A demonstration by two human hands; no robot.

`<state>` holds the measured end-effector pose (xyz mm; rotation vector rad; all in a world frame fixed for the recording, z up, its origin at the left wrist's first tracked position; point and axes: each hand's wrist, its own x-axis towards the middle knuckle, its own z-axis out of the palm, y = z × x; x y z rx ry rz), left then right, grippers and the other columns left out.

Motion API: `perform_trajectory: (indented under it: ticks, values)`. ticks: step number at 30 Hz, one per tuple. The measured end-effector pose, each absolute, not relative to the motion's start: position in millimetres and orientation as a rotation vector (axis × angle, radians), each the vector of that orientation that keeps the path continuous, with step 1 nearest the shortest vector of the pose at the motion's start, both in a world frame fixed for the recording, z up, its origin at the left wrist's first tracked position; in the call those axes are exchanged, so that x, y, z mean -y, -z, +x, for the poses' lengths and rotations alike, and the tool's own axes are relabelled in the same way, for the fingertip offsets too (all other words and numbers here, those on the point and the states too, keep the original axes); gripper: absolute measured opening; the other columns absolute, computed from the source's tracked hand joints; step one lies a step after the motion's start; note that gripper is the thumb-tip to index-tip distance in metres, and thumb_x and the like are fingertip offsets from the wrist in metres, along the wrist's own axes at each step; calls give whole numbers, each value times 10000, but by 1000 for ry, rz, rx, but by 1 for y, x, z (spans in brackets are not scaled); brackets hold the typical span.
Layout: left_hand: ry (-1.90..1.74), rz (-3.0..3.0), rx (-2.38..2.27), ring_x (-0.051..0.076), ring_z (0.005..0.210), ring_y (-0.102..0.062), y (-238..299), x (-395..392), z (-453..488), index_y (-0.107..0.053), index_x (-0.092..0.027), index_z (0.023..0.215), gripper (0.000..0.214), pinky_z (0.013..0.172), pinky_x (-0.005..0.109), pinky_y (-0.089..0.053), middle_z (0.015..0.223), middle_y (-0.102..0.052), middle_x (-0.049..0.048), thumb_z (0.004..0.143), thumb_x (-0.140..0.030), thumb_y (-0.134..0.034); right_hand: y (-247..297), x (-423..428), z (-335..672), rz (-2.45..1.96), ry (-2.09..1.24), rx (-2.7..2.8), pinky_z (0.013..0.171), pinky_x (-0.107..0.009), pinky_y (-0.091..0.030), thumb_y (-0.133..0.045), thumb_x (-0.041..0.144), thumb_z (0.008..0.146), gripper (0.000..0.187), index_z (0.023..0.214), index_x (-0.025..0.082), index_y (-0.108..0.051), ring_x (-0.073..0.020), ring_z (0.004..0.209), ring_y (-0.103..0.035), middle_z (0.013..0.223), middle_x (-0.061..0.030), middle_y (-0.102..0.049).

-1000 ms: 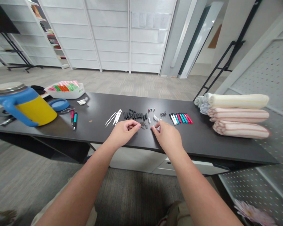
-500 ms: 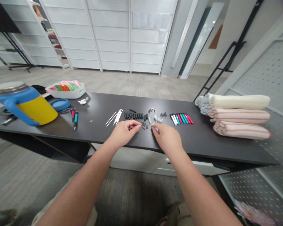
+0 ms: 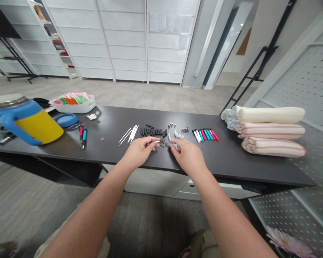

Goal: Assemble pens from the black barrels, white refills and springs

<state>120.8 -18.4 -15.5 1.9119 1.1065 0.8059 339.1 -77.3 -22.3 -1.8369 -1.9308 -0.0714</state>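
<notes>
My left hand [image 3: 140, 151] rests on the black table [image 3: 118, 150] with its fingers curled, pinching a small pale part at the fingertips. My right hand [image 3: 185, 156] lies just to its right, fingers bent in a pinch over small dark and white pen parts [image 3: 167, 139]; what it holds is too small to name. Beyond the hands lie white thin rods [image 3: 129, 134], a row of black barrel pieces [image 3: 153, 131], tiny tips [image 3: 177, 135] and a row of coloured pen caps [image 3: 206, 135].
A yellow jug with a blue handle and lid [image 3: 27, 120] stands at the left, with a blue round lid [image 3: 66, 119], two pens [image 3: 82, 135] and a white tray of coloured items [image 3: 72, 101]. Rolled towels [image 3: 269, 130] are stacked at the right.
My right hand has shifted slightly left toward the left hand. The left hand's fingertips now pinch a small pale piece.
</notes>
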Motion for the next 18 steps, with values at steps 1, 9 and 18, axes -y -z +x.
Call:
perform_trajectory:
  ticks: [1,9,18]
  values:
    - [-805,1924,-1104,167,852,-748,15,19,121,-750,-214,1194,312,832,285,-559,1009,-812,23,983,-335,-555,23,79,339,-1755,92,1933,718,-295,-493,-609,355,1022,231,1166,266,-765,-190,814,-709,1016,-40,-775]
    - [-749,2111,-993,182,927,-716,19,19,120,-790,-236,1030,244,850,277,-505,991,-801,-4,978,-366,-591,27,81,328,-1293,188,2054,846,-259,-549,-574,252,1058,237,1225,221,-739,-166,1008,-731,1141,-53,-772]
    - [-744,2079,-1006,172,845,-698,17,19,119,-798,-229,914,238,786,273,-482,894,-791,-15,959,-376,-616,28,77,322,-1208,198,2079,864,-287,-569,-559,204,1056,221,1172,204,-747,-182,985,-740,1102,-63,-787]
